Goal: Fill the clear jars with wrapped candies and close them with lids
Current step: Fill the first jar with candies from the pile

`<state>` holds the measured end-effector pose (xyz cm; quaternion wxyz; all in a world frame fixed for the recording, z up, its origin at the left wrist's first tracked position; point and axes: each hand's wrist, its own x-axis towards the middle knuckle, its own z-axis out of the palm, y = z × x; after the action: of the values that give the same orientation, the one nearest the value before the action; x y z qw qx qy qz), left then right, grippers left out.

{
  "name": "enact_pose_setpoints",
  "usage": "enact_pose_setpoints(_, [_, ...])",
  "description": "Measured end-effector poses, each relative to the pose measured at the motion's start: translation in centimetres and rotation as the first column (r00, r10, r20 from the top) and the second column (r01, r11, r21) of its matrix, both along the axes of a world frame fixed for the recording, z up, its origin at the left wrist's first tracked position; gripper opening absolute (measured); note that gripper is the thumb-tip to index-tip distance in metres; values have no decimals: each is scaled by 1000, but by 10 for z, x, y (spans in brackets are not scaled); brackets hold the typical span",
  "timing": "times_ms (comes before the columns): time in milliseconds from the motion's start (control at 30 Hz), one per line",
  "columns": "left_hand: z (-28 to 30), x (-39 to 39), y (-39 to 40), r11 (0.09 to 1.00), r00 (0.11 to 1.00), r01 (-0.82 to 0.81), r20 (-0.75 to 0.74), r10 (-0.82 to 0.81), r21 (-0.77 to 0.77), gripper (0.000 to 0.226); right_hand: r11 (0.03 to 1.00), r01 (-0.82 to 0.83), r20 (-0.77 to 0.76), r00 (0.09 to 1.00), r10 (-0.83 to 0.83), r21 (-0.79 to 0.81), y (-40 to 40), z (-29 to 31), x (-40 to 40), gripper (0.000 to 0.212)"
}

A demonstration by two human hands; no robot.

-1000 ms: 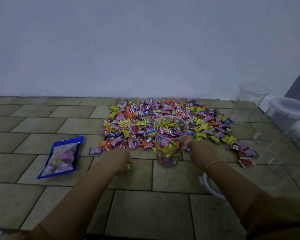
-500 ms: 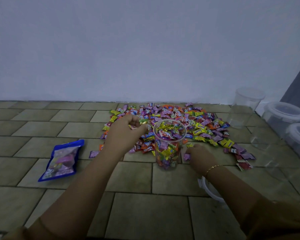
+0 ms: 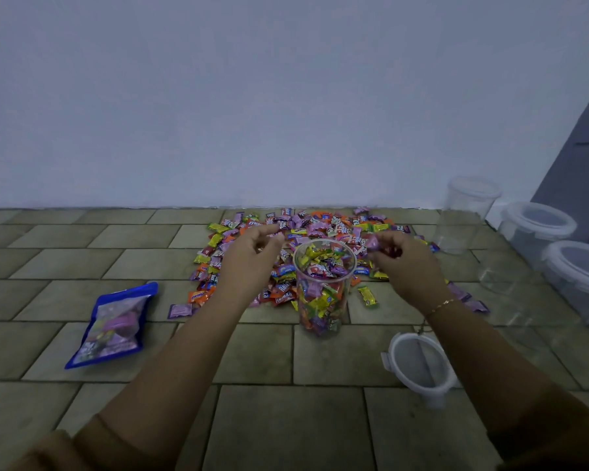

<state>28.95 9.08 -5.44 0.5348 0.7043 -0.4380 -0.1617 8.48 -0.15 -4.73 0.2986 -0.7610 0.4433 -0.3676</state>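
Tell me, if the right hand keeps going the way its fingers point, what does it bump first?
Probably the jar: the right hand holds candies and its fingers point left at the rim. It may pass just above; depth is unclear.

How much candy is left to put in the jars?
The middle jar is almost full but has no lid. The right hand holds candies beside its rim. A big candy pile remains, the lid lies on the floor, and an empty jar waits.
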Motion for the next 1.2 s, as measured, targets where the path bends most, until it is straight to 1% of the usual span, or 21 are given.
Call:
enact_pose_setpoints(67, [-13,7,-3,996,995,-20,102,12,81,27,999,-15,112,994,18,-31,3,16,2,22])
enact_pose_setpoints(100, [-22,11,-7,989,987,-11,161,-12,145,27,999,-27,150,988,33,-39,4,23,4,21])
enact_pose_setpoints(200, [-50,18,-18,934,932,46,322,-169,355,31,996,-88,214,973,91,-24,7,35,10,25])
enact_pose_setpoints(267, [-65,20,-23,908,844,78,457,-281,412,38,991,-135,200,970,136,-15,9,39,15,27])
enact_pose_setpoints(333, [-76,19,-26,882,709,101,588,-388,460,40,984,-180,155,971,180,-15,11,40,20,25])
enact_pose_setpoints(367, [-80,18,-27,855,639,102,626,-448,508,41,980,-200,141,970,199,-10,12,39,22,25])
enact_pose_setpoints(400, [-84,18,-28,819,589,95,631,-505,566,41,976,-218,130,968,216,-2,13,39,24,25])
enact_pose_setpoints(433, [-86,17,-29,779,567,88,612,-551,621,41,972,-233,118,966,231,3,14,38,25,26])
enact_pose_setpoints(500, [-92,19,-29,735,556,109,572,-603,669,41,968,-253,78,965,251,7,17,37,28,27])
enact_pose_setpoints(567, [-95,20,-28,749,570,156,560,-601,644,40,957,-289,75,955,287,26,18,36,31,26])
enact_pose_setpoints(633, [-96,19,-26,780,613,175,553,-564,601,37,949,-312,66,949,309,46,19,35,32,27])
enact_pose_setpoints(667, [-95,19,-26,788,626,167,554,-549,593,36,950,-309,40,951,308,42,19,35,33,27])
enact_pose_setpoints(767, [-94,19,-26,772,641,110,549,-536,626,37,954,-299,-22,954,300,18,20,34,33,29])
enact_pose_setpoints(867, [-91,19,-25,777,658,68,558,-506,626,30,952,-305,-87,949,304,-1,21,35,32,31])
enact_pose_setpoints(933, [-91,20,-25,783,651,75,564,-508,618,30,951,-308,-121,945,305,-6,22,36,31,33])
enact_pose_setpoints(1033, [-91,25,-24,769,597,102,580,-554,631,38,953,-302,-123,946,299,-12,23,36,31,33])
enact_pose_setpoints(1200, [-92,32,-20,768,582,36,612,-536,639,35,961,-275,-92,958,272,-22,22,33,27,29])
